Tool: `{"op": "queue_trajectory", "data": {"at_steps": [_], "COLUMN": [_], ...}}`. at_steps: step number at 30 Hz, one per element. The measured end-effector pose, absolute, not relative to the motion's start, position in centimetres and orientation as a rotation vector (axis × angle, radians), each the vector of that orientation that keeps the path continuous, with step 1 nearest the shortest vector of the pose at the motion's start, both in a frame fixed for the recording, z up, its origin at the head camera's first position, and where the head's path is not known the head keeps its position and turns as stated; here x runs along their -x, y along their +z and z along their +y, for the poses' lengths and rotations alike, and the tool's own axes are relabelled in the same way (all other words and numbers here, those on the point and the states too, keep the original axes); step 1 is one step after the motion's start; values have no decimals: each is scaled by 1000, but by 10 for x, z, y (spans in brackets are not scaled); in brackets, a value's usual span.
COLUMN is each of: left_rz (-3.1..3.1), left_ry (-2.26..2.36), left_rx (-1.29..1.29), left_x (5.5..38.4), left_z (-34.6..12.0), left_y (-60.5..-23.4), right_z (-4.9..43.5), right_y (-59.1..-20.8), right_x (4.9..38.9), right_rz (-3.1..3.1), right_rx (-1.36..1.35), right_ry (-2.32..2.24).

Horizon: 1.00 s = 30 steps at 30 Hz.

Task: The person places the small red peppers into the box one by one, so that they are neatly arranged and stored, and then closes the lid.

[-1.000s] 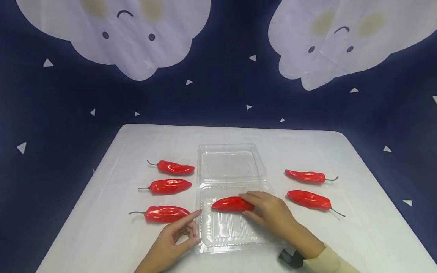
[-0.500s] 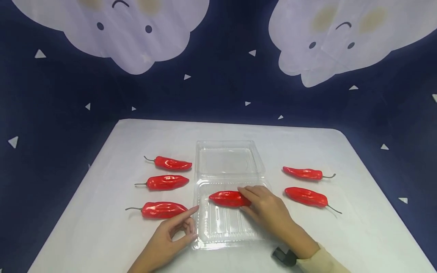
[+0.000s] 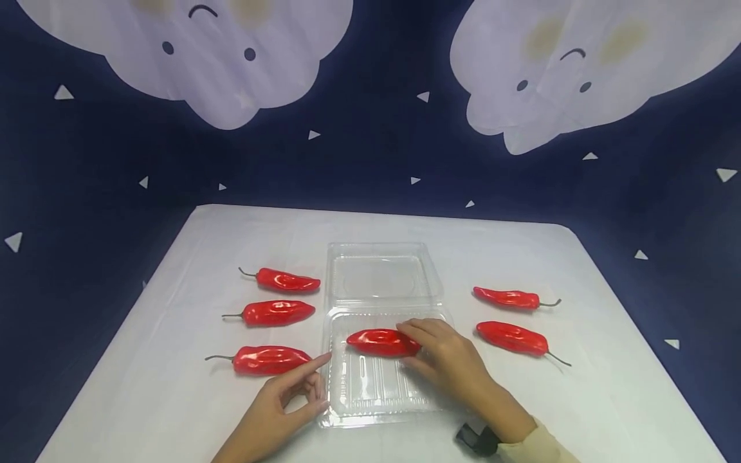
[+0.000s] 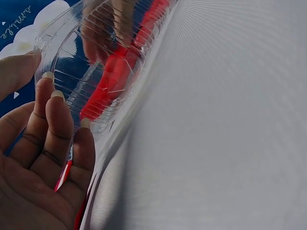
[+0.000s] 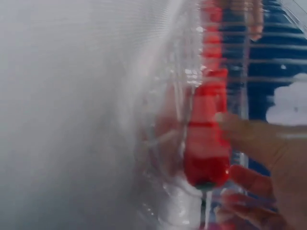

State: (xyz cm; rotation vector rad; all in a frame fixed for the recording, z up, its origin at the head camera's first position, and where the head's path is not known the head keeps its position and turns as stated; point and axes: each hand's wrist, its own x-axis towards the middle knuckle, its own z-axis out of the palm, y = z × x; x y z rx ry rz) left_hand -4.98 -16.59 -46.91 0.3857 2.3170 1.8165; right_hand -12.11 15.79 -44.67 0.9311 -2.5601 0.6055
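Note:
In the head view a clear plastic clamshell box (image 3: 361, 421) lies with its lid (image 3: 376, 276) folded back. My right hand (image 3: 457, 363) holds a red pepper (image 3: 376, 342) by its right part, over the near tray; that pepper's stem is hidden by the hand there. The right wrist view shows the held pepper (image 5: 206, 139) with its dark stem pointing down, seen through clear plastic. At the box's left side is my left hand (image 3: 274, 411), its index finger and thumb tips touching the edge, the other fingers loosely curled. The left wrist view shows those fingertips (image 4: 57, 96) against the clear wall.
Left of the box lie three red peppers, one far (image 3: 286, 280), one middle (image 3: 278, 313) and one near (image 3: 269, 360), partly beside my left hand. Two more, a far one (image 3: 506, 298) and a nearer one (image 3: 512, 337), lie right. A white cloth (image 3: 145, 399) covers the table.
The head view has shifted slightly. Relative to the box, both hands and the held pepper keep nearly the same places, and the other peppers have not moved.

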Motion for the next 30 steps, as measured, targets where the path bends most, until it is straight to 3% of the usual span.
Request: {"op": "queue_trajectory", "data": {"at_steps": [11,30], "left_rz": [2270,2312], "left_ry": [1724,1757], "left_rx": [-181,-242], "left_x": [49,49], "left_z": [-165,-166], "left_y": [-468,-464], "right_z": [179,259], "right_y": [-428,-405], "right_x": [117,121], "right_rz": [-2561,-2459], "right_rx": [-830,-520], "right_ry": [998,1230]}}
